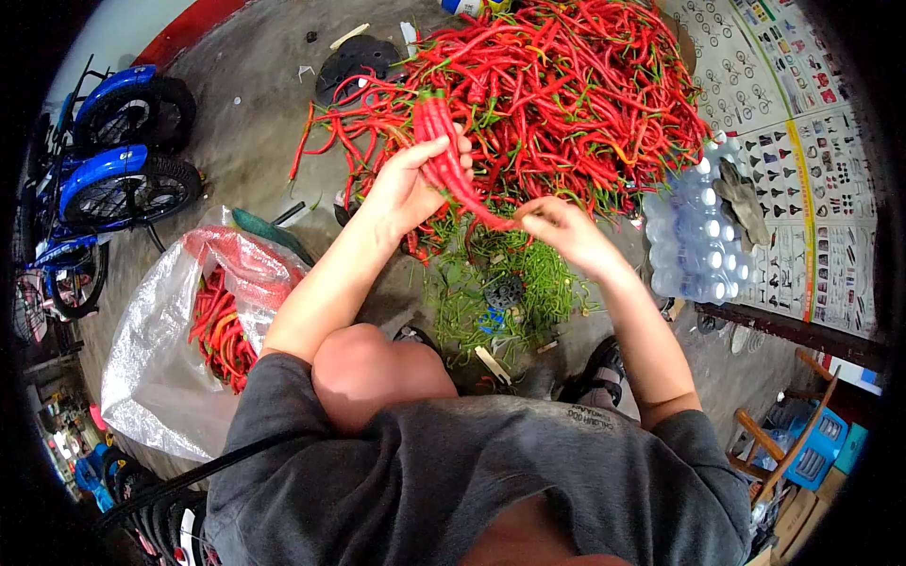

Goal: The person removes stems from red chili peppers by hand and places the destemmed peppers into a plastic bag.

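Observation:
My left hand (411,181) is wrapped round a bundle of long red chilies (436,127), their green stem ends together at the top. My right hand (559,230) pinches the lower tips of the bundle, fingers closed. Just beyond both hands lies a large heap of red chilies (557,104) with green stems. Below the hands, green stems (538,292) are scattered on the floor between my feet. On the left stands an open clear plastic bag (151,358) with red chilies (222,330) inside.
Blue bicycles (118,179) stand at the left. Packed plastic bottles (698,231) with a glove (742,203) on top are right of the heap, beside a printed poster (788,160). A wooden chair (764,434) and blue crate (817,448) are at the lower right.

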Action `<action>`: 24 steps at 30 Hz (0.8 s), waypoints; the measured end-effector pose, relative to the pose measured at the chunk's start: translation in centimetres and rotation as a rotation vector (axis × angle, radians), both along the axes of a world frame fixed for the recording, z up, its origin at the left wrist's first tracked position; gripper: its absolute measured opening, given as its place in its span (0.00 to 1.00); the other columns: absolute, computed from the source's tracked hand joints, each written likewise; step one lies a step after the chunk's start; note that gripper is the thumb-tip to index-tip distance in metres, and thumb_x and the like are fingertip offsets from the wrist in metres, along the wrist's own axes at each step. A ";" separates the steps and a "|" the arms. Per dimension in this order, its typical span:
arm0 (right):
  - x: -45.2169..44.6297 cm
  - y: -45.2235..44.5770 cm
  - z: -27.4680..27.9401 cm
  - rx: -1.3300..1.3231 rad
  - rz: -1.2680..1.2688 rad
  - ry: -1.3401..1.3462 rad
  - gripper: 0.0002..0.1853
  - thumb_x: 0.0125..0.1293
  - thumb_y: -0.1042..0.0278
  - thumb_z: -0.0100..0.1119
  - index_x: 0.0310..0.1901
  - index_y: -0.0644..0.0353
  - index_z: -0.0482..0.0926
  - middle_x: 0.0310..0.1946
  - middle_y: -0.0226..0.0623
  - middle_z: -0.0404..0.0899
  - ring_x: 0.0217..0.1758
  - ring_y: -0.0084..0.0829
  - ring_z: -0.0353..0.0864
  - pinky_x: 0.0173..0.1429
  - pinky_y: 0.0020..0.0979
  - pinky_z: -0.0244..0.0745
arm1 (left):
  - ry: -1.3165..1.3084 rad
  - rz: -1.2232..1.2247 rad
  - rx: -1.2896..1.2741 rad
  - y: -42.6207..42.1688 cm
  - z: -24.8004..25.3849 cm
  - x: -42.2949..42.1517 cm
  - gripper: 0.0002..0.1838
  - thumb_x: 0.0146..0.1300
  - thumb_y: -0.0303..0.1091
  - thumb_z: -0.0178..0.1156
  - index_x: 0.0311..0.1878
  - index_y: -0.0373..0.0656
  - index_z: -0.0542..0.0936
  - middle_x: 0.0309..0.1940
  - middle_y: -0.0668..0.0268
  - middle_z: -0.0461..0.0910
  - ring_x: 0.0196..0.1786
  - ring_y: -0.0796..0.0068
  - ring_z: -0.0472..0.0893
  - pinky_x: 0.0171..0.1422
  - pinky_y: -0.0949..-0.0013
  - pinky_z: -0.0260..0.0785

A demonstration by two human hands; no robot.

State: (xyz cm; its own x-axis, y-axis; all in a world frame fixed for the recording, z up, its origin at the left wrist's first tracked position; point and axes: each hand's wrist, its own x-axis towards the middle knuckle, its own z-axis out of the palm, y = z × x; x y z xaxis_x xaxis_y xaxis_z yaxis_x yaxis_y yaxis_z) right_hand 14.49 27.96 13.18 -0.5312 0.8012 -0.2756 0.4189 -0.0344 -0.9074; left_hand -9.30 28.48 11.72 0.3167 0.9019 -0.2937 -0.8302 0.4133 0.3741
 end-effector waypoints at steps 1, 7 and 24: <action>-0.5 -0.4 -0.6 0.260 0.074 -0.113 0.17 0.59 0.57 0.57 0.41 0.64 0.76 0.37 0.36 0.76 0.44 0.30 0.74 0.48 0.29 0.68 | -0.001 0.000 -0.001 0.1 -0.3 0.1 0.14 0.60 0.31 0.55 0.49 0.40 0.72 0.37 0.63 0.78 0.40 0.69 0.78 0.50 0.64 0.71; -3.4 -1.0 -2.2 -0.002 -0.148 0.168 0.13 0.58 0.67 0.59 0.41 0.66 0.75 0.36 0.38 0.76 0.41 0.28 0.76 0.45 0.28 0.69 | -0.132 0.084 -0.009 0.0 -0.5 0.9 0.11 0.61 0.28 0.53 0.47 0.38 0.71 0.40 0.63 0.75 0.44 0.69 0.76 0.58 0.61 0.66; -7.4 -0.8 0.2 1.143 -0.223 -0.264 0.13 0.43 0.68 0.66 0.33 0.53 0.77 0.32 0.29 0.73 0.38 0.34 0.69 0.41 0.34 0.63 | -0.160 0.282 -0.068 -0.8 -1.2 2.7 0.07 0.62 0.31 0.53 0.44 0.45 0.72 0.39 0.64 0.76 0.46 0.66 0.75 0.58 0.60 0.65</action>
State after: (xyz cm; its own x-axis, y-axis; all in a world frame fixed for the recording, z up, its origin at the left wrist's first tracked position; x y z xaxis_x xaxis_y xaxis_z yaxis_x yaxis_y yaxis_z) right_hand 7.13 27.13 13.39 -0.3830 0.7208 0.5777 0.6846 0.6414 -0.3463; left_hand -6.55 27.70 10.50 0.1047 0.9405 -0.3232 -0.9614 0.1789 0.2091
